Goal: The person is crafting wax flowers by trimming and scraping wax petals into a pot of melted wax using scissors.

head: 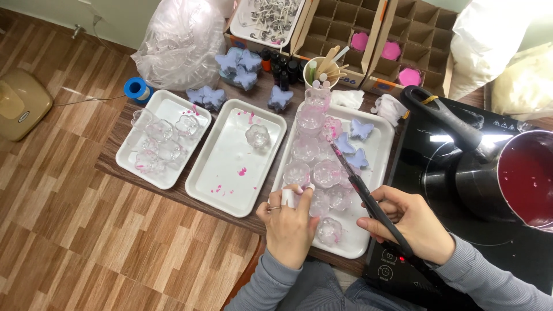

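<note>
Nearby, right hand point(412, 222) fingers clamped around long tongs point(368, 198) — left hand point(288, 222) pinching glass cup point(314, 201).

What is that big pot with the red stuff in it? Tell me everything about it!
The pot is dark shiny metal and sits upright on the black cooktop at the table's right end. Inside is smooth, dark red liquid with a few pale specks. Its long black handle, with a yellow band near the end, points up and to the left. Neither hand touches it, and its right side runs out of the picture.
</note>
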